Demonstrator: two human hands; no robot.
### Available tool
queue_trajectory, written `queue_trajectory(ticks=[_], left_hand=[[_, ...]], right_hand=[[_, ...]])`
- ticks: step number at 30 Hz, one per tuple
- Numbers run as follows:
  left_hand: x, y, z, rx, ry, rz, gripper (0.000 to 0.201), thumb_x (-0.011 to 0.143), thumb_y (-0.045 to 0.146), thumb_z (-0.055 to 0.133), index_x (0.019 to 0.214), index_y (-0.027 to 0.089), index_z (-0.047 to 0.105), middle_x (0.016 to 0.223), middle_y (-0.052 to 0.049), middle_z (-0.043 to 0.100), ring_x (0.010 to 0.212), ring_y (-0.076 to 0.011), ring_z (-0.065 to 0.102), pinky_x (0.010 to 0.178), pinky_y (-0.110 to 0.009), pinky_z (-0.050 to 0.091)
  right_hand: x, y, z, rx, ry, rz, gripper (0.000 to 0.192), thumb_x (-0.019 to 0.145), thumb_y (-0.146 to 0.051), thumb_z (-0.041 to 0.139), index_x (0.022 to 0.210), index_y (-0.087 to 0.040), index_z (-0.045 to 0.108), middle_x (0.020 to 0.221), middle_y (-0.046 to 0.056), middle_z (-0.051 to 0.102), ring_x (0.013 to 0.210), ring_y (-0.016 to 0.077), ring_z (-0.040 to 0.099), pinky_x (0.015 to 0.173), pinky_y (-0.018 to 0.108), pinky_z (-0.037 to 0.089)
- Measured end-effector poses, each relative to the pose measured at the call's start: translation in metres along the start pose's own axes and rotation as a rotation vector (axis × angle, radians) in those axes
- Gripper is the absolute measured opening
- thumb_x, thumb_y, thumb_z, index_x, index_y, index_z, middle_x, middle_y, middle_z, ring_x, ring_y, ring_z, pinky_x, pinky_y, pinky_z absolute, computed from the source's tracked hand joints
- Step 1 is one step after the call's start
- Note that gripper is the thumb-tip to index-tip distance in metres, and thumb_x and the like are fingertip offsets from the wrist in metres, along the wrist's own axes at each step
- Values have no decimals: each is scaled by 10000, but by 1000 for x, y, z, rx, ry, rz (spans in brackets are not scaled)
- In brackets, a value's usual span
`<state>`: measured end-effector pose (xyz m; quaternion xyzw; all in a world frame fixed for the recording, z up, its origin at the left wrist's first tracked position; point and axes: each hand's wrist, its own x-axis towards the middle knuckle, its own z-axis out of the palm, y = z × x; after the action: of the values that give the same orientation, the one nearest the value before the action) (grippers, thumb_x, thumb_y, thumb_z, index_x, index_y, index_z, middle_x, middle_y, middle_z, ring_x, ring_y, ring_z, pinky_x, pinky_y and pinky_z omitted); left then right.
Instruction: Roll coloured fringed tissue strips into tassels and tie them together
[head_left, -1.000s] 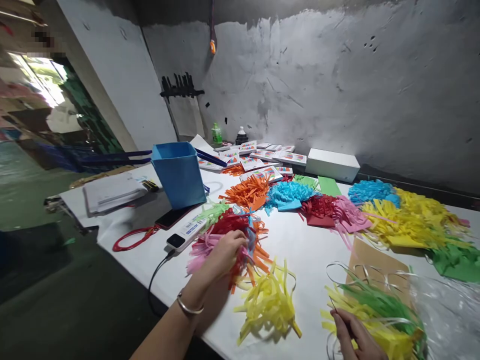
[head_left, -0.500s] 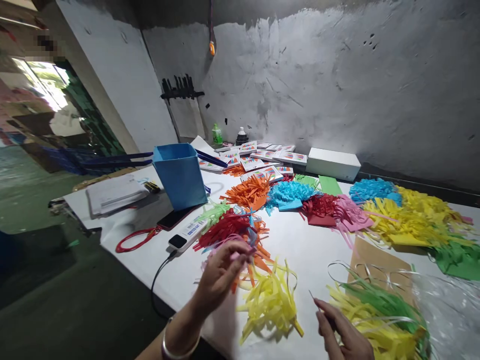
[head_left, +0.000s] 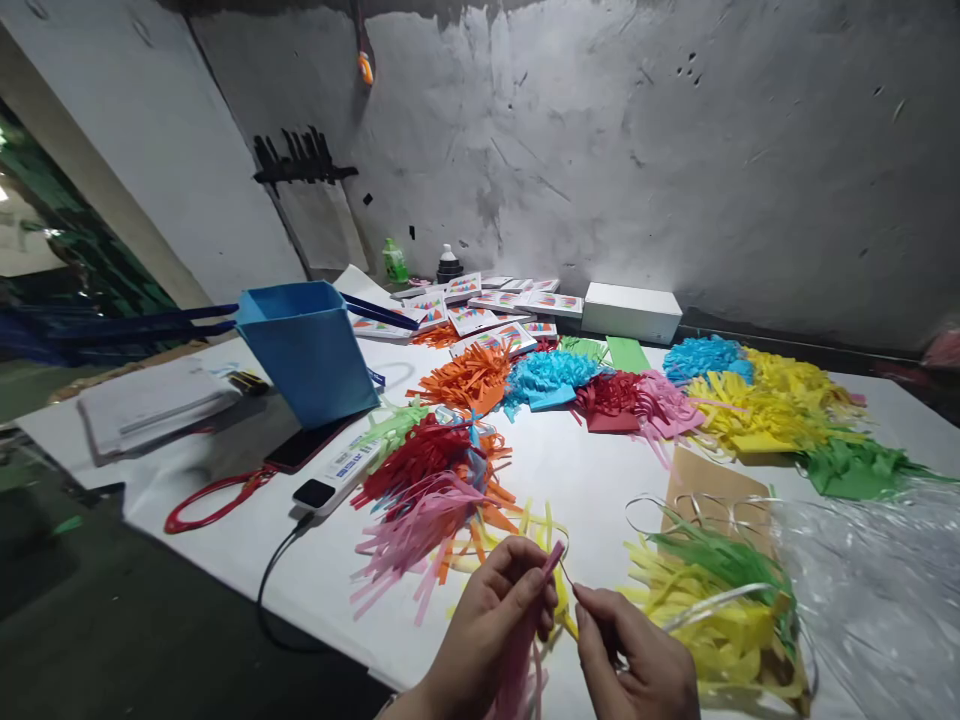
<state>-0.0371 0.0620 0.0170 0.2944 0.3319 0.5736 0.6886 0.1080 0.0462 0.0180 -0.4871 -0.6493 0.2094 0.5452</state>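
Pinching a bundle of pink paper strips (head_left: 525,640) near its top, the left hand (head_left: 487,630) is closed on it above the desk's near edge. Just beside, the right hand (head_left: 630,660) nips a thin silvery ribbon (head_left: 568,574). The paper looks light, limp and easily torn; gripping at the gathered end seems safest.

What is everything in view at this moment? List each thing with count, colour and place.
table: one, white, fills the middle of the view
fringed paper bundles: many; orange, blue, red, pink, yellow, green; spread across the table
blue box: one, open-topped, left of the bundles
white box: one, far edge by the wall
printed cards: several, white with coloured triangles, far edge
phone: one, dark, beside the blue box
clear plastic: right near corner
pink bundle: one, pinched by the left hand
left hand: holds the pink bundle
right hand: pinches a thin strand at the bundle's tip
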Motion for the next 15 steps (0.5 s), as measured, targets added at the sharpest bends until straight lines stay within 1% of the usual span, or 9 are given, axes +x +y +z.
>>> queue_trajectory(ticks=[4, 9, 11, 13, 15], left_hand=[[1, -2, -1, 106, 15, 53, 266, 807, 362, 809, 884, 154, 663, 728, -6, 691, 635, -94, 602, 620, -203, 471], [-1, 0, 0, 176, 18, 55, 290, 770, 375, 835, 839, 144, 674, 702, -21, 699, 625, -110, 601, 619, -221, 470], [-2, 3, 0, 197, 13, 74, 283, 757, 367, 845, 813, 146, 678, 706, -20, 701, 632, -110, 606, 625, -217, 475], [-3, 5, -1, 214, 8, 86, 275, 751, 366, 848, 796, 152, 682, 710, -18, 704, 633, -109, 608, 628, -213, 483], [-3, 5, -3, 255, 24, 103, 257, 758, 367, 840, 805, 157, 698, 709, -18, 705, 633, -111, 614, 628, -209, 494]], right_hand=[[-1, 3, -2, -16, -54, -57, 155, 926, -249, 576, 888, -221, 724, 696, -1, 707, 549, 105, 643, 574, 170, 483], [0, 5, -4, -16, -93, -78, 160, 933, -249, 563, 891, -225, 716, 682, -3, 684, 541, 107, 614, 560, 185, 460], [1, 5, -4, 1, -114, -55, 164, 929, -265, 567, 872, -226, 716, 656, -11, 669, 521, 102, 590, 538, 185, 442], [1, 6, -5, 32, -145, -9, 190, 930, -296, 560, 848, -220, 714, 624, -15, 648, 494, 100, 561, 510, 189, 426], [1, 7, -6, 40, -149, 44, 205, 926, -322, 565, 832, -217, 714, 593, -22, 619, 467, 97, 522, 487, 191, 409]])
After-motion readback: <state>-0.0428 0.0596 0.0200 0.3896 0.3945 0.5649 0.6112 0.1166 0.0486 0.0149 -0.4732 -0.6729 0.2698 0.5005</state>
